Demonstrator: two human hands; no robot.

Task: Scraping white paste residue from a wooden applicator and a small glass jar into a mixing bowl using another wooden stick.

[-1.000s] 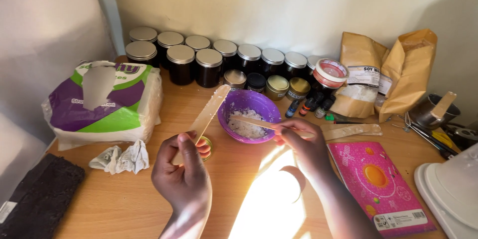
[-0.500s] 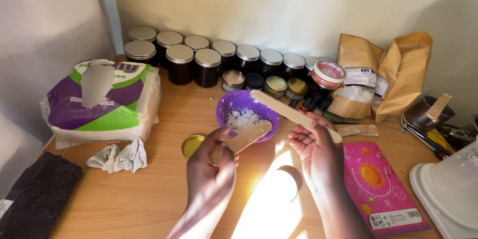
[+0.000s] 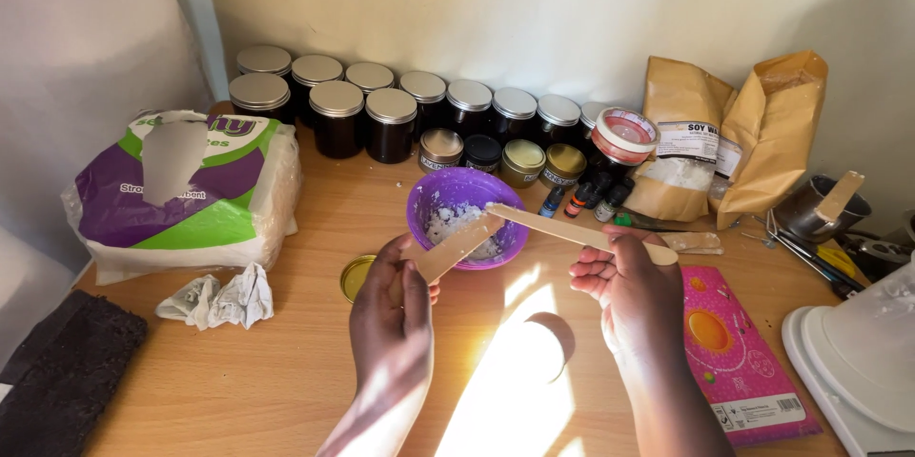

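Low in the middle of the frame, the left hand (image 3: 393,309) has its fingers pinched round the lower end of a flat wooden stick (image 3: 456,247), whose upper end slants up and right to the rim of the purple bowl (image 3: 429,198). Just right of it, the right hand (image 3: 627,284) has its fingers curled round a second, longer wooden stick (image 3: 558,226), which runs leftward so that its far tip meets the first stick over the bowl's near edge; whether the two blades truly touch there cannot be told for sure. By the look of it, the step in hand is scraping one stick against the other so that the white, flaky stuff clinging to them falls into the bowl, where a heap of it (image 3: 456,224) already lies. The next move would call for holding both tips above the bowl's opening and drawing one blade along the other without flicking flakes onto the counter (image 3: 286,362). A small gold lid (image 3: 358,276) lies on the counter just left of the left hand, crumpled tissue (image 3: 219,297) farther left, and a pink notebook (image 3: 739,362) at lower right. Beyond the bowl stand small tins (image 3: 522,162) and little dropper bottles (image 3: 581,200). Farthest back, a row of dark jars with silver lids (image 3: 391,114) lines the wall, with two brown paper bags (image 3: 734,133) at upper right and a purple and green pack (image 3: 181,190) at left.
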